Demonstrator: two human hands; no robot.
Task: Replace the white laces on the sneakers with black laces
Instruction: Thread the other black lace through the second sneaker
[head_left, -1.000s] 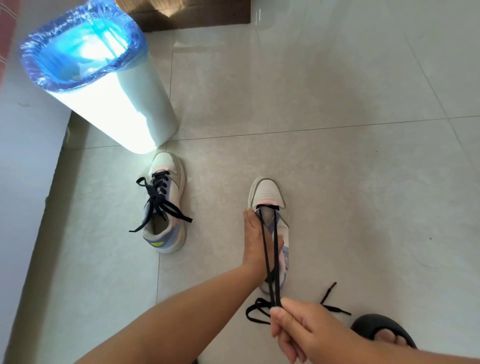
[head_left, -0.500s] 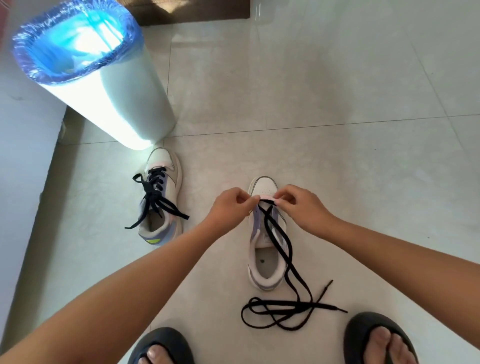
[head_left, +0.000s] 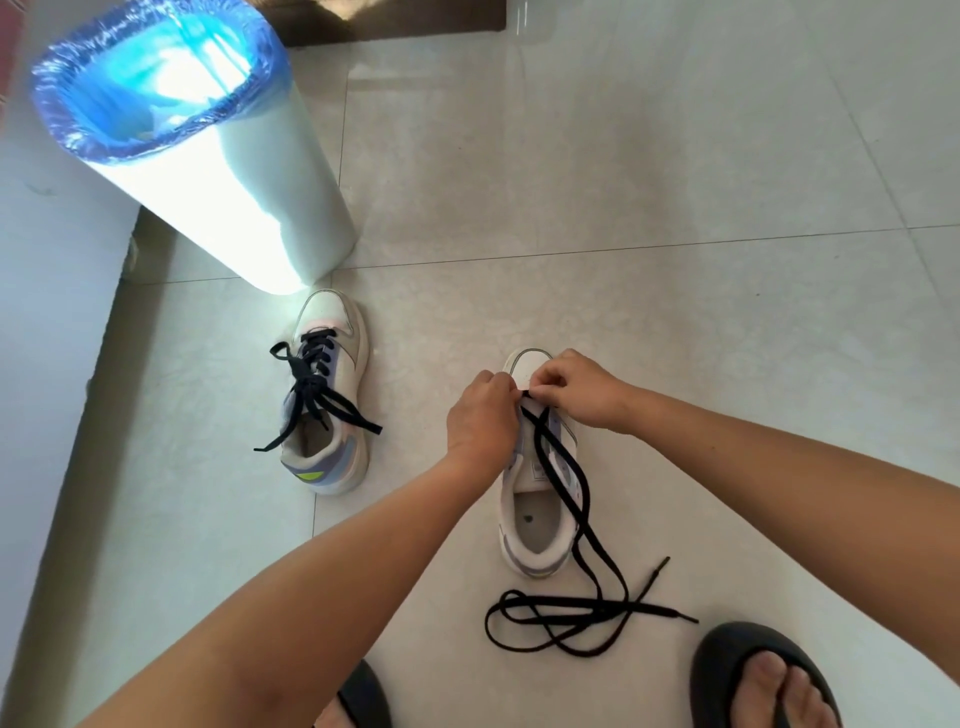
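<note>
A white sneaker (head_left: 535, 525) stands on the floor in front of me, toe pointing away. A black lace (head_left: 582, 608) runs from its front eyelets down over the tongue and lies in loose loops behind the heel. My left hand (head_left: 480, 415) and my right hand (head_left: 576, 387) meet over the toe end, fingers curled and pinching the lace at the lowest eyelets. The exact pinch is hidden by the fingers. A second sneaker (head_left: 327, 395) to the left is laced in black, its ends lying loose.
A tall white bin (head_left: 218, 171) with a blue plastic liner stands at the back left, close to the second sneaker's toe. A wall runs along the left. My feet in black slippers (head_left: 753, 670) are at the bottom edge. Pale floor tiles (head_left: 675, 182) stretch to the right.
A second ago my right hand held the lace stretched toward me while the left held the shoe. Both hands have since moved to the toe eyelets, and the lace now lies slack on the floor.
</note>
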